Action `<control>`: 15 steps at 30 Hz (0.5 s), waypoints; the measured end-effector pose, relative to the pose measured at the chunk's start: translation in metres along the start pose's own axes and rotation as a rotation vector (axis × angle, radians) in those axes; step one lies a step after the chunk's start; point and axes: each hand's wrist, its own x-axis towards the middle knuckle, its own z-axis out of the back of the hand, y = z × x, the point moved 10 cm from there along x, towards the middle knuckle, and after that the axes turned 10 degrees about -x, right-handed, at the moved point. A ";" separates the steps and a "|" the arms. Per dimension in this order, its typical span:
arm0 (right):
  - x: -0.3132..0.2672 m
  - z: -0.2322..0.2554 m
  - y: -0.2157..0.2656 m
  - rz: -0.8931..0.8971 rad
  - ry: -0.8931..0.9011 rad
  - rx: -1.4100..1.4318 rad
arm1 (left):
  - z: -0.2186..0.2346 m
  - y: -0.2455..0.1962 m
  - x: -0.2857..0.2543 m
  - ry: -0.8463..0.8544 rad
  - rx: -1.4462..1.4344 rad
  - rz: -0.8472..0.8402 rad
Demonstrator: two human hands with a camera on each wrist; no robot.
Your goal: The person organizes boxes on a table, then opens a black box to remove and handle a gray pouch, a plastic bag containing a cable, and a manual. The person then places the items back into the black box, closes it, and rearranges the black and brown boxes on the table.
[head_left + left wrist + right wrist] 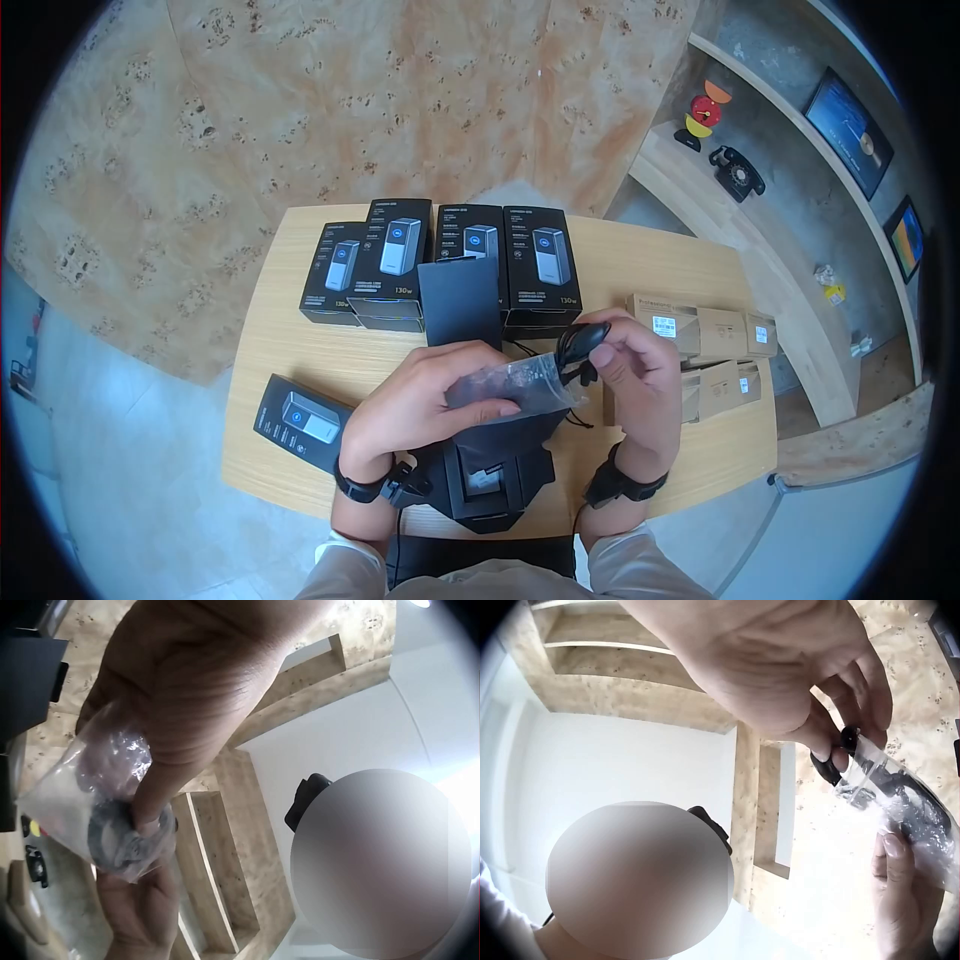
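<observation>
In the head view my left hand grips a clear plastic bag between thumb and fingers. My right hand pinches a coiled black cable at the bag's mouth, with part of the cable outside it. The right wrist view shows more black coils inside the bag and dark cable ends between the right thumb and fingers. Below the hands sits an open black box with a small light-coloured item inside. A plain black panel stands up behind the left hand.
Several black printed boxes stand along the table's far side. Another black printed box lies at the left, beside the left forearm. Brown cardboard boxes are stacked at the right. Both wrists carry strapped cameras with thin cords.
</observation>
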 end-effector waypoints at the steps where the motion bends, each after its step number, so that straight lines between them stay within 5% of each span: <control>1: 0.000 0.001 -0.001 -0.018 -0.012 0.022 | 0.000 0.000 0.000 0.001 0.000 0.000; 15: -0.002 0.005 -0.001 -0.028 -0.072 0.112 | -0.001 0.000 -0.001 0.009 -0.093 0.012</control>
